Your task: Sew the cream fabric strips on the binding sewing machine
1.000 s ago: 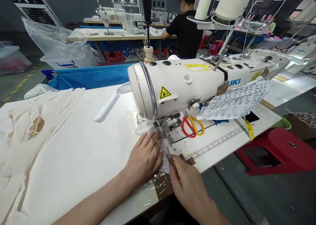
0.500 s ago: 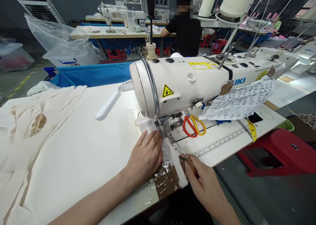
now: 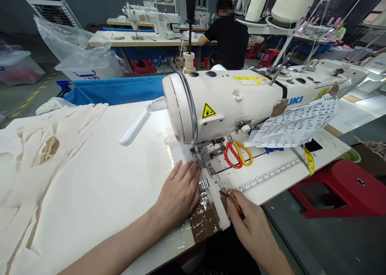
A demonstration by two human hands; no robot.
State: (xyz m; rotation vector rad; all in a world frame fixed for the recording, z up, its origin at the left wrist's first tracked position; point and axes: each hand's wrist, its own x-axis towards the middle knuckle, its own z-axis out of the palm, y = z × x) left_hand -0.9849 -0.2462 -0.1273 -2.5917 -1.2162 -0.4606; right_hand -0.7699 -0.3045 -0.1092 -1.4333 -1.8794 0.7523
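gripping wooden-handled awl (image 3: 233,199) in right hand (image 3: 253,224), with fingers clamped around it
slanting lengthwise, tip away and leftward, over white tabletop (image 3: 120,186) near sewing machine (image 3: 217,102); pressing white fabric (image 3: 181,153) with left hand (image 3: 179,192), fingers slightly apart; red stool (image 3: 358,186) alongside

Thread cones (image 3: 295,5) run off the top edge, the person's (image 3: 231,44) head is blurred, the paper (image 3: 297,124) unreadable, and the right hand (image 3: 250,216) partly hides the wooden-handled tool (image 3: 234,202)!
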